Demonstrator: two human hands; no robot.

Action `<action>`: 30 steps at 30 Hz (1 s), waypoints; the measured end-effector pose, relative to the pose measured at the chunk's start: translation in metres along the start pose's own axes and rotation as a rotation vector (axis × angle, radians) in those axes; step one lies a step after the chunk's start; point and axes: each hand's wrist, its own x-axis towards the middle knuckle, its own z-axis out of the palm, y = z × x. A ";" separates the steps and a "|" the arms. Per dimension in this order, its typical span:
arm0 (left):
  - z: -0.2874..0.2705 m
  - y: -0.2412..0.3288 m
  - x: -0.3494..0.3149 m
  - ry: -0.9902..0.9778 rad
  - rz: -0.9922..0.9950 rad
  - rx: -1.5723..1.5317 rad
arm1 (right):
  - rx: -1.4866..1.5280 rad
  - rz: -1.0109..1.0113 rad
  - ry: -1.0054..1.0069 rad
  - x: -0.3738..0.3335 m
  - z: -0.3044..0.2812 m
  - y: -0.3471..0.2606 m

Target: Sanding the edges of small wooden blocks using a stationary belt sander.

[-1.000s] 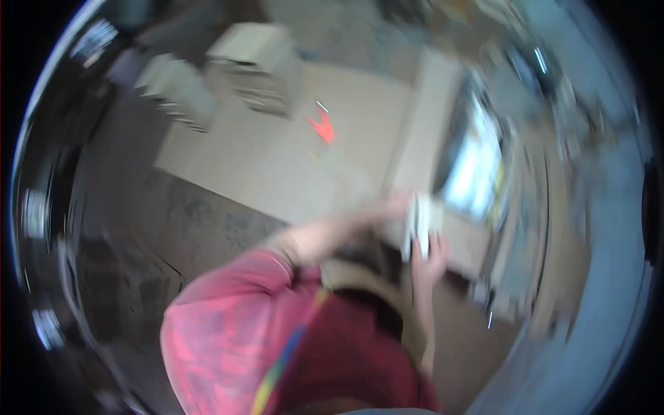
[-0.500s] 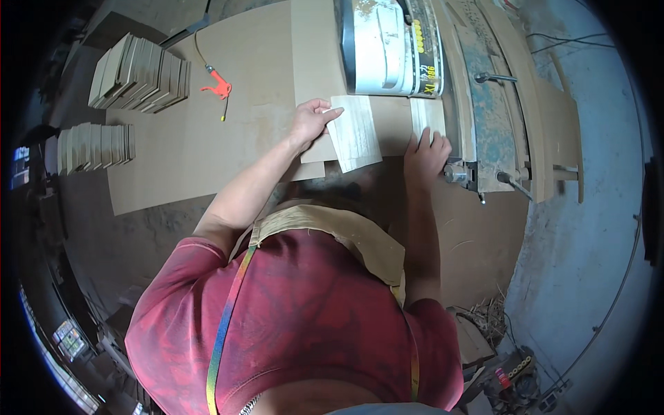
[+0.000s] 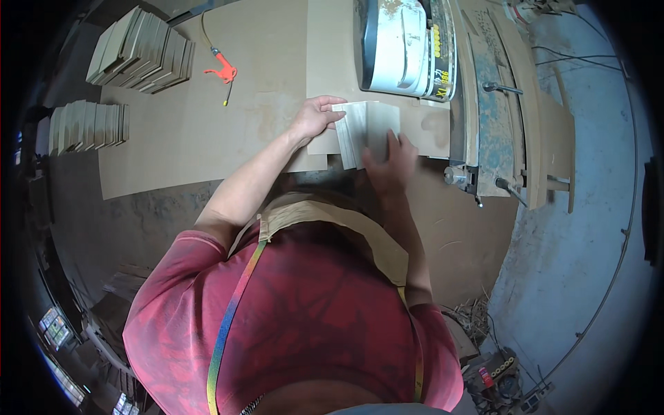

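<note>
At the near edge of the cardboard-covered bench, my left hand (image 3: 317,119) grips the left side of a thin pale wooden board (image 3: 351,131), thumb on top and fingers curled round its edge. It sticks out past the bench edge, and thin lines at its left side hint at more than one piece. Against its right side lies a second wooden board (image 3: 384,123). My right hand (image 3: 393,160) is closed on that board's lower right part, somewhat blurred by motion.
Two rows of stacked wooden boards (image 3: 142,52) (image 3: 88,126) stand at the left. A red air blow gun (image 3: 223,69) lies on the cardboard (image 3: 263,62). Beyond my hands is a white and black casing (image 3: 401,48); a blue-grey machine (image 3: 494,111) with levers stands right.
My right hand has moved left from beside the machine, bringing the second board from near the casing up against the left board. My left hand keeps its grip, nearly in place.
</note>
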 end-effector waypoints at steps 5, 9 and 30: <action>0.004 0.006 0.002 0.052 -0.035 0.095 | -0.281 0.012 0.085 -0.016 -0.044 0.071; 0.011 0.011 0.011 0.102 -0.017 0.229 | -0.436 0.026 0.151 0.018 -0.013 0.104; 0.003 0.005 0.007 0.101 -0.034 0.155 | -0.353 -0.059 0.135 -0.007 -0.023 0.096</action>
